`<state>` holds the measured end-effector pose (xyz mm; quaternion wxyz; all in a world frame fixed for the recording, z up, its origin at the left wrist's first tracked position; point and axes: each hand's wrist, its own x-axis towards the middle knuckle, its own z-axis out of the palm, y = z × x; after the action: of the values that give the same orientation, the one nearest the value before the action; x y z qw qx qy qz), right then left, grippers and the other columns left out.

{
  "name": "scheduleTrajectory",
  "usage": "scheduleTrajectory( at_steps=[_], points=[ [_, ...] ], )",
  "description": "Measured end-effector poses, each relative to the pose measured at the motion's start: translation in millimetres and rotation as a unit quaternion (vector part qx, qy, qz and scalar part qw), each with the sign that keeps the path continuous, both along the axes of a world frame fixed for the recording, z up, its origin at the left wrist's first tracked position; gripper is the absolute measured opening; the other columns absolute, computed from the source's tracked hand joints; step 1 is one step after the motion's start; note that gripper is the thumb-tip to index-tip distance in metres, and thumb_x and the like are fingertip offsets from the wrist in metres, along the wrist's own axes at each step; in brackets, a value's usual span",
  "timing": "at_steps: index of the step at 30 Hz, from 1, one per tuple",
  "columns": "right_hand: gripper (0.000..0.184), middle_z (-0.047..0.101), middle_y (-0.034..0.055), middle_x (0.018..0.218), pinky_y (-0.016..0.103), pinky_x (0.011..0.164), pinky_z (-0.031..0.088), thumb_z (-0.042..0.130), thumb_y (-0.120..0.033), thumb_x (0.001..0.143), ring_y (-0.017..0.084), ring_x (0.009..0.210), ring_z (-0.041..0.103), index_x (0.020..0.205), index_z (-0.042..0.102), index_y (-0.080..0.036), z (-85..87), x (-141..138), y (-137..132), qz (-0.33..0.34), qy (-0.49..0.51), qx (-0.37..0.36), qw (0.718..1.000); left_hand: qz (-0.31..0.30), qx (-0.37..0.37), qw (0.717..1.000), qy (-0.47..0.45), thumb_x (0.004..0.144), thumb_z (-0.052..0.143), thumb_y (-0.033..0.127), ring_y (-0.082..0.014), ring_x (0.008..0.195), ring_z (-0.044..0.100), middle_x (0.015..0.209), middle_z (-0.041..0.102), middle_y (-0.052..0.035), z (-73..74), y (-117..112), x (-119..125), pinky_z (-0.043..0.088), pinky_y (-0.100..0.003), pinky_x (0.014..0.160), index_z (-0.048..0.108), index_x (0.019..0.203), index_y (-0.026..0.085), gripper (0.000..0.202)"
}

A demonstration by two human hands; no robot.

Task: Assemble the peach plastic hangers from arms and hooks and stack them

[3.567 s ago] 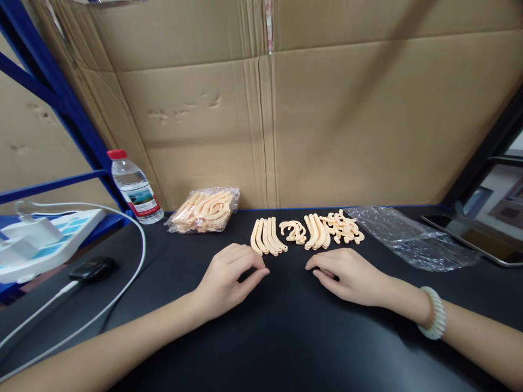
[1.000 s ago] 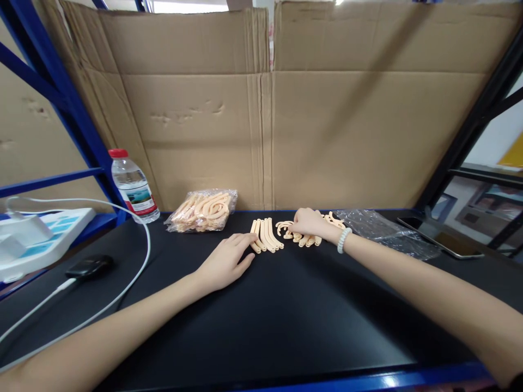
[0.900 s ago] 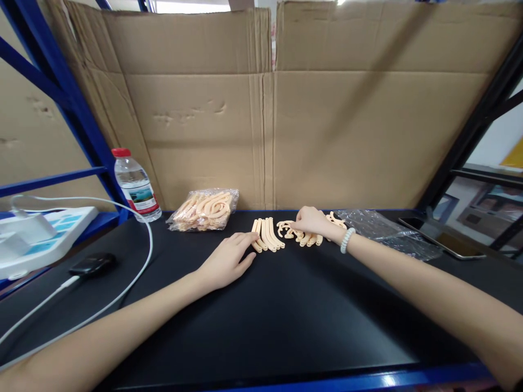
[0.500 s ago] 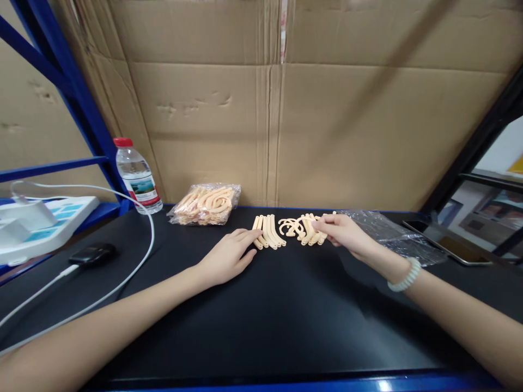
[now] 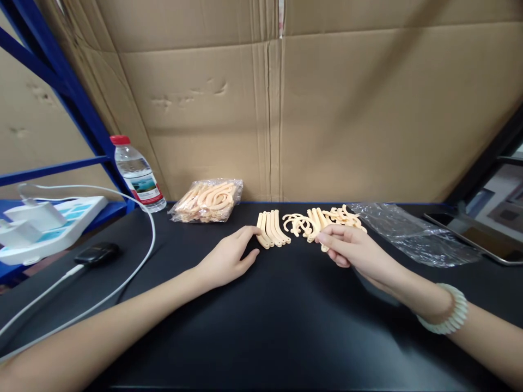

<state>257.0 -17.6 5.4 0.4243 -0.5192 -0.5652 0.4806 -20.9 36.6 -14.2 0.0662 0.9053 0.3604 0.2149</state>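
Note:
Several peach plastic curved pieces lie on the black table [image 5: 286,326]. A neat row of curved strips [image 5: 272,228] sits in the middle, with hook-shaped pieces [image 5: 297,223] and a loose pile [image 5: 345,218] to its right. My left hand [image 5: 229,258] rests flat on the table, fingers stretched out, fingertips touching the row of strips. My right hand [image 5: 353,251] is pinched closed on one peach piece [image 5: 316,224] lifted just off the pile. A bead bracelet [image 5: 449,316] circles my right wrist.
A sealed bag of peach pieces [image 5: 209,197] lies at the back left beside a water bottle [image 5: 137,181]. An empty clear bag [image 5: 412,234] and a tablet [image 5: 478,239] lie at the right. A white cable [image 5: 134,267], a black device [image 5: 96,253] and a white box [image 5: 44,228] occupy the left. Cardboard [image 5: 327,109] walls the back.
My right hand reached out to the pile, closed on a peach piece and drew back toward me with it. My left hand slid forward to the row of strips and stayed there.

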Motion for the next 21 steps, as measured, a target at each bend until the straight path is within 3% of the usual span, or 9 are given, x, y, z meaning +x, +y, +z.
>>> scheduleTrajectory(
  at_steps=[5,8,13,18,21],
  points=[
    [0.039,0.048,-0.0045,0.056,0.021,0.044,0.025,0.07,-0.052,0.073,0.005,0.044,0.036,0.073,0.057,-0.016,3.2,-3.5,-4.7,0.018,0.011,0.0,1.0,-0.019,-0.017,0.999,0.041,0.095,0.04,0.026,-0.0262,0.135,0.043,0.147,0.044,-0.015,1.4,2.2,-2.0,0.036,-0.044,0.113,0.038,0.14,0.014,0.046],
    [0.036,0.05,-0.0048,0.055,0.021,0.044,0.027,0.068,-0.05,0.076,0.005,0.044,0.037,0.074,0.056,-0.017,2.9,-5.4,-7.6,0.03,0.015,0.0,0.999,-0.02,-0.006,0.998,0.06,0.096,0.04,0.027,-0.0266,0.137,0.041,0.148,0.044,-0.0156,2.8,3.1,-3.2,0.035,-0.045,0.113,0.035,0.143,0.013,0.049],
    [0.037,0.053,-0.0038,0.057,0.021,0.045,0.032,0.069,-0.051,0.076,0.007,0.046,0.044,0.077,0.055,-0.017,2.4,-7.5,-10.7,0.039,0.02,-0.021,0.999,0.019,0.029,0.998,0.055,0.092,0.047,0.028,-0.0275,0.115,0.057,0.127,0.059,-0.0142,8.5,-0.5,-1.6,0.046,-0.044,0.099,0.046,0.134,0.014,0.044],
    [0.04,0.054,-0.0034,0.059,0.021,0.047,0.035,0.071,-0.053,0.074,0.008,0.05,0.047,0.077,0.055,-0.017,2.7,-7.0,-10.6,0.041,0.04,-0.035,0.998,0.041,0.0,0.999,0.024,0.094,0.043,0.033,-0.0211,0.09,0.061,0.099,0.06,-0.0066,13.7,-6.4,0.6,0.05,-0.034,0.082,0.063,0.097,0.018,0.025],
    [0.037,0.054,-0.0035,0.06,0.02,0.048,0.036,0.071,-0.051,0.075,0.007,0.05,0.046,0.075,0.054,-0.017,2.5,-6.1,-10.5,0.049,0.054,-0.04,0.997,0.12,-0.013,0.993,-0.001,0.092,0.045,0.041,-0.0196,0.079,0.062,0.098,0.06,-0.0053,11.8,-4.6,1.9,0.05,-0.033,0.072,0.06,0.105,0.019,0.031]
  ],
)
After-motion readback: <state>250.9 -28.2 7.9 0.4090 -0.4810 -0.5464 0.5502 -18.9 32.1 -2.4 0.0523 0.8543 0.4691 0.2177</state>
